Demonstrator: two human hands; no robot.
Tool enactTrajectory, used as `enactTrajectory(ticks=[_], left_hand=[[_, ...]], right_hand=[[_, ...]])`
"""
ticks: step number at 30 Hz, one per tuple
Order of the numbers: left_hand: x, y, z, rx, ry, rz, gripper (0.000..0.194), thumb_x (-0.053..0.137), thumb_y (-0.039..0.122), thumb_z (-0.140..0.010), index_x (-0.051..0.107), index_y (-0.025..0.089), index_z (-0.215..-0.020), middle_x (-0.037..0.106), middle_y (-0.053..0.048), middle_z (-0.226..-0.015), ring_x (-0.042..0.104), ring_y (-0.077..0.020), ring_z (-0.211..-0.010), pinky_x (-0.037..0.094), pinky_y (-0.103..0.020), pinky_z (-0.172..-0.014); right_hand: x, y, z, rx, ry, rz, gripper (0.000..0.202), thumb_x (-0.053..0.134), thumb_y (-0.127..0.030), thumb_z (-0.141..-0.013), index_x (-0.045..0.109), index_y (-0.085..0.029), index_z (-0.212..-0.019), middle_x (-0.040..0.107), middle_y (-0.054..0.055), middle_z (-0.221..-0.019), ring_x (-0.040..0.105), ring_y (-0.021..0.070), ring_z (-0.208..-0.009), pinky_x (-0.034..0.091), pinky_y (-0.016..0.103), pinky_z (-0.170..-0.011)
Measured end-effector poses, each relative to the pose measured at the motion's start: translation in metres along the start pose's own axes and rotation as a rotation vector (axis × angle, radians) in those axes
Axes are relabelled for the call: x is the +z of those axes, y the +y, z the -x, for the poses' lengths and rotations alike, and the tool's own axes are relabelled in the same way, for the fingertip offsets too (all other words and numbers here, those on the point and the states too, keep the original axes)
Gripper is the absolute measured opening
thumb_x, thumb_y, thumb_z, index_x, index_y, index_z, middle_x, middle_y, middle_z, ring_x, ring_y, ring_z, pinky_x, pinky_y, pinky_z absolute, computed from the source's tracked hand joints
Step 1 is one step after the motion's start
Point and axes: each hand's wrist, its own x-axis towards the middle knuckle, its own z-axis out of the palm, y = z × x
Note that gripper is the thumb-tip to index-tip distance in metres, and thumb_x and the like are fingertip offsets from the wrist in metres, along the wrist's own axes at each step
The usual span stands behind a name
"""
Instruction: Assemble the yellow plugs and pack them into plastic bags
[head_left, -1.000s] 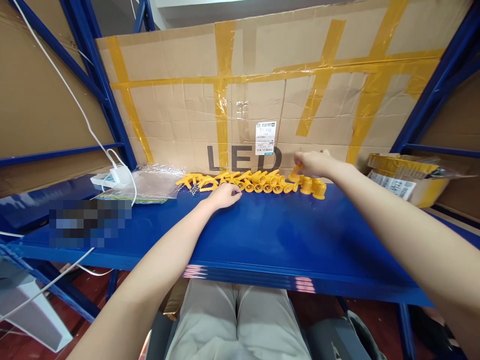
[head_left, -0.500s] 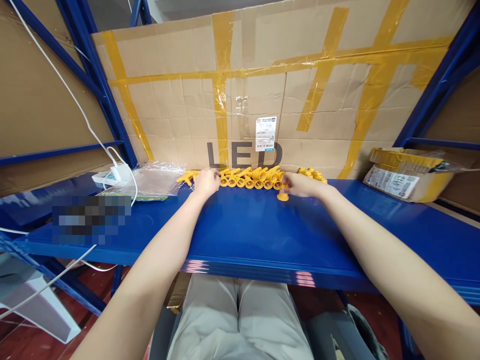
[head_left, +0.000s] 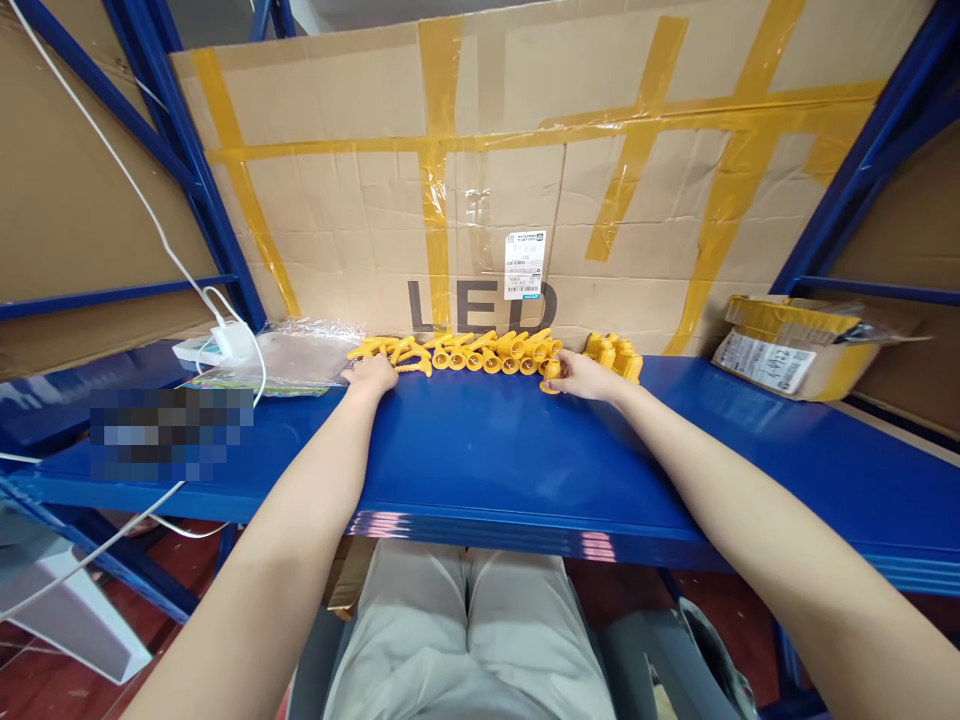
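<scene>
Through the head camera, I have the right hand (head_left: 589, 375) at one o'clock, fingers closed on a yellow flanged cup (head_left: 553, 380) at the right end of the yellow row (head_left: 510, 366). At eleven, the left hand (head_left: 369, 373) curls beside a curved yellow piece (head_left: 417, 368); I can't tell whether it grips anything. I judge the cup light, stiff, smooth plastic, best pinched above its flange.
</scene>
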Motion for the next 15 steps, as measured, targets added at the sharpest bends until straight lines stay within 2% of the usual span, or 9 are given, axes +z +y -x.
enactTrajectory(ticks=[4, 8, 12, 15], left_hand=[[-0.0019, 0.0027, 0.0029, 0.041, 0.106, -0.028, 0.041, 0.052, 0.026, -0.081, 0.059, 0.02, -0.121, 0.046, -0.017, -0.14, 0.039, -0.0349, -0.131, 0.032, -0.056, -0.102], [-0.0003, 0.0047, 0.0036, 0.168, 0.127, -0.019, 0.038, 0.054, 0.025, -0.079, 0.063, 0.022, -0.116, 0.056, -0.015, -0.13, 0.047, -0.0354, -0.124, 0.03, -0.057, -0.103], [0.0035, 0.0023, 0.0005, 0.176, 0.099, -0.028, 0.047, 0.058, 0.018, -0.074, 0.061, 0.026, -0.121, 0.062, -0.014, -0.123, 0.05, -0.0349, -0.121, 0.034, -0.056, -0.101], [0.0048, -0.0003, -0.0017, 0.198, 0.121, -0.012, 0.04, 0.058, 0.016, -0.074, 0.067, 0.027, -0.111, 0.063, -0.011, -0.122, 0.049, -0.0343, -0.122, 0.035, -0.053, -0.1]], right_hand=[[0.0004, -0.0009, 0.0003, 0.021, -0.014, 0.002, 0.026, 0.064, -0.026, -0.077, 0.052, -0.017, -0.099, 0.065, 0.007, -0.092, 0.061, 0.0195, -0.08, 0.044, 0.027, -0.068], [0.0002, -0.0024, 0.0013, 0.012, -0.028, 0.013, 0.028, 0.063, -0.027, -0.079, 0.053, -0.017, -0.103, 0.065, 0.007, -0.095, 0.061, 0.0203, -0.082, 0.045, 0.028, -0.07], [-0.0005, -0.0056, 0.0033, 0.026, -0.029, 0.049, 0.027, 0.062, -0.028, -0.08, 0.052, -0.016, -0.102, 0.065, 0.008, -0.093, 0.061, 0.0211, -0.08, 0.044, 0.028, -0.069], [-0.0009, -0.0078, 0.0046, 0.036, -0.024, 0.061, 0.024, 0.061, -0.028, -0.08, 0.052, -0.016, -0.099, 0.065, 0.008, -0.092, 0.061, 0.0211, -0.08, 0.043, 0.028, -0.067]])
